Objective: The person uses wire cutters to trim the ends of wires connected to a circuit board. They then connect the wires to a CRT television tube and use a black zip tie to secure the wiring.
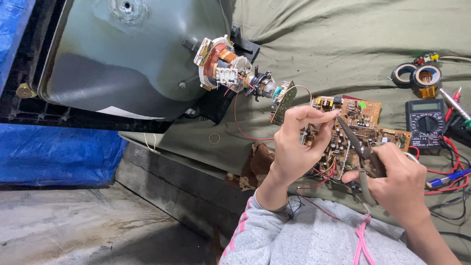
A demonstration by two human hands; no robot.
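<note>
- Grey sleeves (294, 235) with pink stripes fill the bottom edge, closest to the lens, and both forearms rise from them toward the bench.
- Right hand (392, 179) is clenched around the handles of long-nose pliers (355, 142); their thin dark nose slants up and left, its tip over the upper left part of the board.
- Left hand (294, 142) pinches thumb and forefinger together at the board's upper left edge, just beside the plier tip; whether something small sits between the fingertips cannot be told.
- Brown circuit board (365, 120), crowded with components, lies on the olive cloth (319, 44) between and just beyond the two hands, red wires (321, 179) trailing from beneath it.
- Left of the board, a small neck board (283, 101) sits on the end of a picture tube (122, 59), whose copper-wound yoke (218, 61) points toward the hands.
- Right of the board stands a black multimeter (426, 122) with red leads; two tape rolls (416, 74) lie behind it.
- Blue tarpaulin (54, 152) hangs at far left.
</note>
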